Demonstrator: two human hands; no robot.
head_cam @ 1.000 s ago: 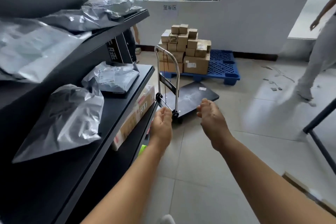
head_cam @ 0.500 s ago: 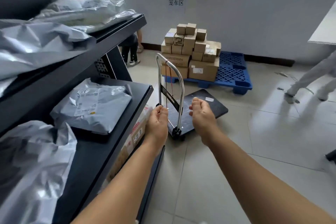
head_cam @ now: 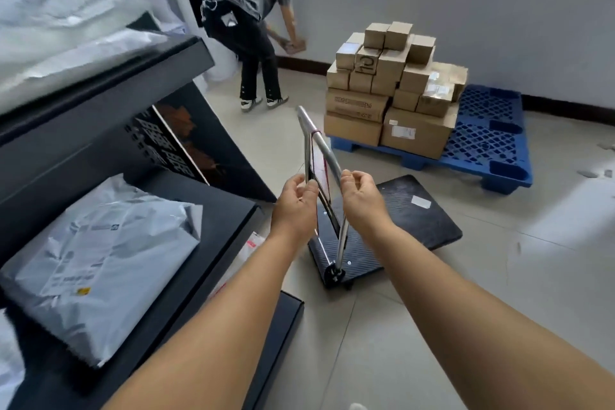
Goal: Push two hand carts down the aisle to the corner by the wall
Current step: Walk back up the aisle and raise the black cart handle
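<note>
One hand cart stands on the tiled floor ahead of me, with a black ribbed deck (head_cam: 416,220) and a silver U-shaped handle (head_cam: 319,140) standing upright at its near end. My left hand (head_cam: 294,203) is closed around the handle's left post. My right hand (head_cam: 362,201) curls its fingers on the right post. The cart points at an angle toward the blue pallet. No second cart is visible.
A blue plastic pallet (head_cam: 492,130) stacked with cardboard boxes (head_cam: 392,83) sits against the white wall just beyond the cart. A person (head_cam: 246,10) bends down near the wall at the aisle's far left. Black shelving (head_cam: 216,220) holding grey parcels (head_cam: 100,256) runs along my left.
I have stepped closer and my hands rose from the handle's base to grip its posts higher up. The bending person has come into view; the one on the right has left it.
</note>
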